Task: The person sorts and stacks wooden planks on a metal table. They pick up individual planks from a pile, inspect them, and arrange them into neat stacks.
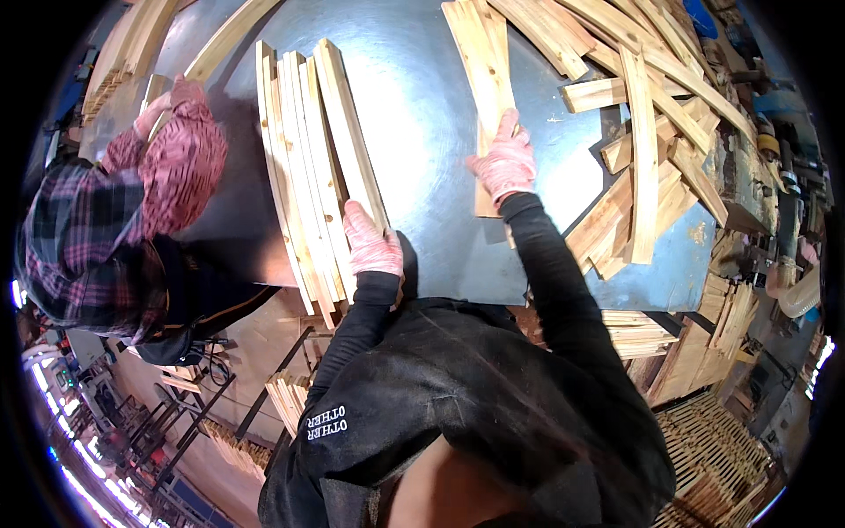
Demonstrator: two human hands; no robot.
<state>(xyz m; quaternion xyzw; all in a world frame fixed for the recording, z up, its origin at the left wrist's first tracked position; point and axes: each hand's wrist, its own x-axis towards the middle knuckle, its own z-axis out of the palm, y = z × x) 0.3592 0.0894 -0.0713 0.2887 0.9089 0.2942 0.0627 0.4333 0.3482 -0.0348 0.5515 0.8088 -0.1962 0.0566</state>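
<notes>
My left hand (374,246), in a pink-and-white glove, is closed round the near end of a thick wooden strip (345,123). That strip lies at the right side of a row of several long wooden strips (297,167), some reaching past the table's near edge. My right hand (505,160), in a matching glove, grips a pale wooden board (480,66) along its length. A second board lies partly under it, its near end showing below my wrist. My palms and fingertips are partly hidden.
The blue-grey metal table (414,79) spans the front. A jumbled heap of wooden boards (642,158) covers its right side. At the left, a co-worker (97,229) in a plaid shirt handles wood. Stacked strips (713,458) stand low at the right.
</notes>
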